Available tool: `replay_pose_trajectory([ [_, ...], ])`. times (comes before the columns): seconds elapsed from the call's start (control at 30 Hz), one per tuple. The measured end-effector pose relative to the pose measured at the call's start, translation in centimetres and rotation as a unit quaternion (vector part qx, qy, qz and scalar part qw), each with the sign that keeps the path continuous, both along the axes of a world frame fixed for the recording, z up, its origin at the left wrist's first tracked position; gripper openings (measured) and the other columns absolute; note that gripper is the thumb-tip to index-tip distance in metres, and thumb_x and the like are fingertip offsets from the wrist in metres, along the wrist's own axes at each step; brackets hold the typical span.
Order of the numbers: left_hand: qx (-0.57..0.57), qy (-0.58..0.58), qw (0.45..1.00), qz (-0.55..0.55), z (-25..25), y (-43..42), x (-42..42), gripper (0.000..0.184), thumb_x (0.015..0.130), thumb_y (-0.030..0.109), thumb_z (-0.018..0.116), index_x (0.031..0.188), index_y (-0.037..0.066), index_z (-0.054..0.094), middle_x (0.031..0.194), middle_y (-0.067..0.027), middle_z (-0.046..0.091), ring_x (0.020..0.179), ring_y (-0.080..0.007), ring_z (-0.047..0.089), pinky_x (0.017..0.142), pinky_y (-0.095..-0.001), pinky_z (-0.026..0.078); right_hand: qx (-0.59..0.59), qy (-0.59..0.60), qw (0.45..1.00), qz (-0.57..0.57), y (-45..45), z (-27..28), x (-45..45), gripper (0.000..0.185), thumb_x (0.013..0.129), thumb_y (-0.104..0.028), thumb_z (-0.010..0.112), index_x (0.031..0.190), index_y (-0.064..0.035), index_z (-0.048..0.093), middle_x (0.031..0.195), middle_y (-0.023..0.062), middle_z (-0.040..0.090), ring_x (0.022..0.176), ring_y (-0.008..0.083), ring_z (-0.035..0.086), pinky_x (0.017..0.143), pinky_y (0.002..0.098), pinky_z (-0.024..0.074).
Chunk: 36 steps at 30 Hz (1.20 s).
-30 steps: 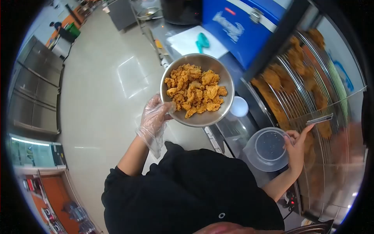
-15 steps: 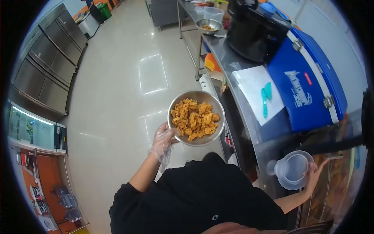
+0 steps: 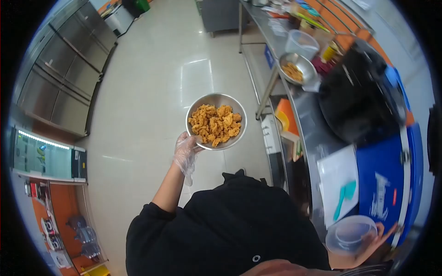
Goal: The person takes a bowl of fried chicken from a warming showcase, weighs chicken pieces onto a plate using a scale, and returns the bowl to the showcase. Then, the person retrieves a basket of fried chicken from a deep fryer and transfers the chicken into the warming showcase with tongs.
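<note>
A steel bowl (image 3: pixel 243 127) full of fried chicken pieces (image 3: pixel 215 124) is held over the floor by my left hand (image 3: pixel 185 149), which wears a clear plastic glove and pinches the bowl's lower-left rim. At the lower right my bare right hand (image 3: pixel 375 241) grips a clear plastic container (image 3: pixel 351 233), its index finger stretched out. Just above that container, a teal utensil (image 3: pixel 344 200) rests on white sheets (image 3: pixel 338 170) on the steel counter (image 3: pixel 313 124).
A blue cooler (image 3: pixel 386 184) and a large black appliance (image 3: pixel 361 96) stand on the counter. Farther along are a second steel bowl with food (image 3: pixel 298 69) and a clear tub (image 3: pixel 301 42). Steel refrigerators (image 3: pixel 60 73) line the left side, with shelves (image 3: pixel 66 216) below.
The view has swung away from the food display case, which my right hand was beside, toward the aisle and counter. Both hands keep their hold on the bowl and container.
</note>
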<state>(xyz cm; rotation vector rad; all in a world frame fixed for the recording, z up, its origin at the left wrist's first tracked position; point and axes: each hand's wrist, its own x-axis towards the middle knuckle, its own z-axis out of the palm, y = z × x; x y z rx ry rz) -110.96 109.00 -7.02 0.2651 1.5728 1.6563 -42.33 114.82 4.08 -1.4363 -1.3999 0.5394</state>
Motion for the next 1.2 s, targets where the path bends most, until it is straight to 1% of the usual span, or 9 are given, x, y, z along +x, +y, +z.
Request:
replay_pose_trajectory([
  [0.3, 0.027, 0.064, 0.993, 0.091, -3.3, -1.6, 3.4, 0.036, 0.086, 0.011, 0.065, 0.117, 0.000, 0.050, 0.106, -0.0143, 0.065, 0.092, -0.0259, 0.068, 0.081, -0.0386, 0.059, -0.093, 0.001, 0.954, 0.286, 15.8, 0.3, -10.2, 0.087, 0.090, -0.055, 0.058, 0.152, -0.0048, 0.025, 0.090, 0.0063, 0.061, 0.069, 0.0084, 0.052, 0.065, 0.0182, 0.0397],
  [0.57, 0.023, 0.012, 0.998, -0.052, -1.5, -0.1, -1.2, 0.044, 0.085, 0.008, 0.062, 0.126, -0.001, 0.046, 0.109, -0.0159, 0.064, 0.093, -0.0264, 0.068, 0.077, -0.0388, 0.061, -0.136, 0.026, 0.949, 0.284, 13.0, 3.9, -12.8, 0.060, 0.101, -0.042, 0.045, 0.148, -0.0049, 0.036, 0.091, 0.0065, 0.064, 0.064, 0.0067, 0.051, 0.060, 0.0176, 0.0381],
  [0.7, 0.046, 0.012, 0.993, -0.110, 3.2, -0.1, -0.3, 0.040, 0.083, 0.006, 0.063, 0.120, 0.001, 0.048, 0.106, -0.0129, 0.064, 0.088, -0.0243, 0.068, 0.081, -0.0398, 0.058, -0.151, 0.026, 0.957, 0.245, 5.3, 6.9, -14.1, 0.058, 0.099, -0.042, 0.048, 0.145, -0.0068, 0.041, 0.103, 0.0071, 0.061, 0.082, 0.0104, 0.054, 0.073, 0.0212, 0.0423],
  [0.77, 0.067, 0.007, 0.986, -0.155, 3.7, 0.0, -1.4, 0.040, 0.082, 0.006, 0.064, 0.118, 0.002, 0.048, 0.106, -0.0120, 0.064, 0.086, -0.0228, 0.067, 0.082, -0.0405, 0.057, -0.035, -0.024, 0.977, 0.210, 0.8, 6.1, -15.7, 0.064, 0.098, -0.047, 0.049, 0.145, -0.0050, 0.041, 0.120, 0.0097, 0.055, 0.105, 0.0167, 0.053, 0.096, 0.0283, 0.0394],
  [0.93, 0.084, -0.003, 0.974, -0.210, 6.2, -2.5, -1.8, 0.036, 0.081, 0.006, 0.064, 0.114, 0.004, 0.051, 0.098, -0.0094, 0.065, 0.085, -0.0220, 0.068, 0.081, -0.0409, 0.058, -0.096, 0.073, 0.971, 0.208, -12.0, 4.0, -23.4, 0.073, 0.094, -0.058, 0.050, 0.148, -0.0113, 0.034, 0.121, 0.0082, 0.053, 0.107, 0.0171, 0.050, 0.094, 0.0280, 0.0399],
  [1.03, 0.103, 0.011, 0.958, -0.267, 6.1, -2.8, -3.5, 0.027, 0.080, 0.005, 0.065, 0.105, 0.007, 0.054, 0.092, -0.0071, 0.066, 0.083, -0.0210, 0.068, 0.079, -0.0418, 0.059, -0.085, 0.272, 0.936, 0.205, -13.9, 3.9, -29.3, 0.067, 0.095, -0.054, 0.051, 0.147, -0.0127, 0.036, 0.114, 0.0039, 0.053, 0.099, 0.0124, 0.051, 0.086, 0.0254, 0.0432],
  [1.13, 0.139, -0.009, 0.951, -0.275, 13.8, -9.6, -1.4, 0.020, 0.083, 0.005, 0.063, 0.103, 0.000, 0.060, 0.096, -0.0115, 0.069, 0.084, -0.0244, 0.070, 0.080, -0.0380, 0.060, 0.013, 0.328, 0.930, 0.165, -16.1, 12.7, -33.0, 0.058, 0.100, -0.045, 0.046, 0.148, -0.0155, 0.033, 0.107, 0.0021, 0.054, 0.093, 0.0113, 0.052, 0.070, 0.0259, 0.0444],
  [1.17, 0.107, -0.027, 0.949, -0.296, 7.6, -0.5, -6.1, 0.022, 0.084, 0.011, 0.066, 0.103, 0.004, 0.057, 0.099, -0.0085, 0.068, 0.089, -0.0217, 0.067, 0.083, -0.0396, 0.058, 0.000, 0.372, 0.915, 0.157, -4.9, 8.2, -39.2, 0.055, 0.102, -0.042, 0.045, 0.149, -0.0169, 0.031, 0.108, 0.0023, 0.055, 0.091, 0.0109, 0.053, 0.065, 0.0265, 0.0438],
  [1.2, 0.089, -0.034, 0.944, -0.315, 8.0, -2.5, -6.0, 0.025, 0.086, 0.017, 0.070, 0.103, 0.008, 0.054, 0.102, -0.0054, 0.066, 0.094, -0.0191, 0.065, 0.085, -0.0411, 0.056, 0.006, 0.418, 0.889, 0.189, -5.0, 11.1, -40.4, 0.051, 0.101, -0.040, 0.046, 0.145, -0.0176, 0.034, 0.109, 0.0030, 0.055, 0.088, 0.0116, 0.053, 0.063, 0.0269, 0.0430],
])
